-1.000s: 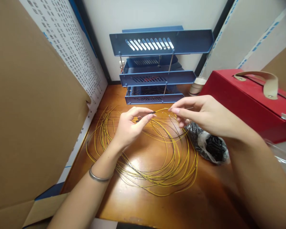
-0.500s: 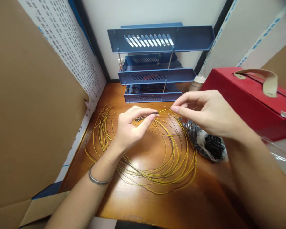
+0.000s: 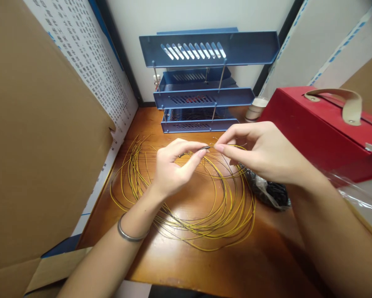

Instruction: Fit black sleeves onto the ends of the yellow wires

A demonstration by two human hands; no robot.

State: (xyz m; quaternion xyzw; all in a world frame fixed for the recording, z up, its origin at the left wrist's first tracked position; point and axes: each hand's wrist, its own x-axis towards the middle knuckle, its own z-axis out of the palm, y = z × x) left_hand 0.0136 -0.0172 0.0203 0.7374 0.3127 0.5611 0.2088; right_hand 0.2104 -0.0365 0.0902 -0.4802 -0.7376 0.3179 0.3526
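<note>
A loose coil of thin yellow wires point(image 3: 204, 219) lies on the wooden desk point(image 3: 204, 265). Above it, my left hand point(image 3: 173, 169) pinches a short black tube point(image 3: 204, 147) between thumb and forefinger. My right hand point(image 3: 260, 151) pinches the end of one yellow wire, its fingertips almost touching the tube's right end. Both hands hover a little above the coil. A clear bag of small black pieces point(image 3: 271, 192) lies under my right wrist, partly hidden.
A blue three-tier letter tray point(image 3: 204, 91) stands at the back of the desk. A red box with a tan handle point(image 3: 329, 124) sits at the right, a small white cup point(image 3: 256, 109) behind it. Cardboard sheets point(image 3: 33, 157) wall in the left side.
My right hand has moved left, bringing the wire end up to the black tube. The gap between the two hands has closed. My left hand has stayed in place.
</note>
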